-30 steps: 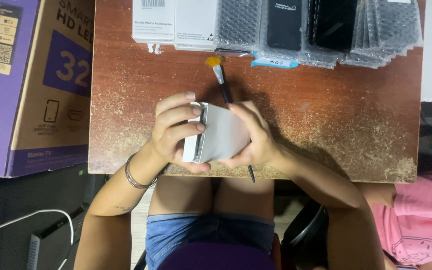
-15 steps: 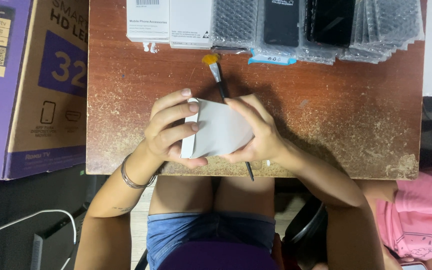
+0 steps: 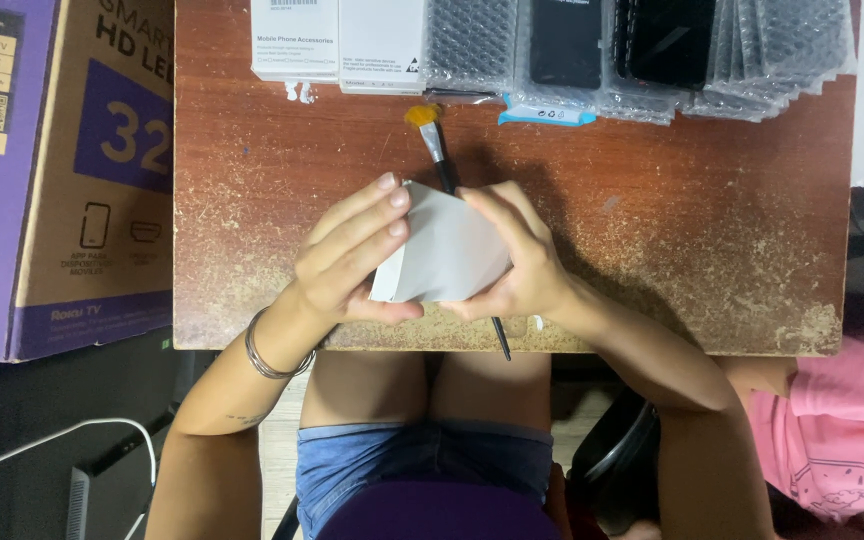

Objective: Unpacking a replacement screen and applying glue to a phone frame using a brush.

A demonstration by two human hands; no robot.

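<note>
A: Start at the fingers [image 3: 377, 215]. What are they doing?

B: Both hands are closed on a small grey-white flat box [image 3: 447, 250] at the centre of the frame. The left hand [image 3: 347, 260] wraps the box's left edge, its fingers laid across the top face and the thumb tucked under the lower edge. The right hand [image 3: 517, 260] grips the right side, fingers curled over the upper right corner, thumb beneath.

A: Is the box resting on anything?

B: It is held over the near edge of the tabletop [image 3: 702, 250], tilted a little, with its upper left corner highest. I cannot tell whether its underside touches the wood.

A: And just around the hands?

B: A thin brush [image 3: 444, 165] with an orange tip and black handle lies on the tabletop, running from above the box down under it; the end of the handle shows again below the right hand, past the table's edge. A metal bracelet [image 3: 270, 355] sits on the left wrist.

A: Further out?

B: Along the top edge of the frame is a row of white boxes [image 3: 337, 40] at centre left, then dark flat panels in bubble wrap [image 3: 642, 50] stretching to the upper right. The tabletop is reddish brown, its finish worn pale along the lower edge. On the left of the frame stands a large purple and brown cardboard carton [image 3: 52, 170]. At the lower right a bit of pink clothing [image 3: 832, 430] belongs to another person
</note>
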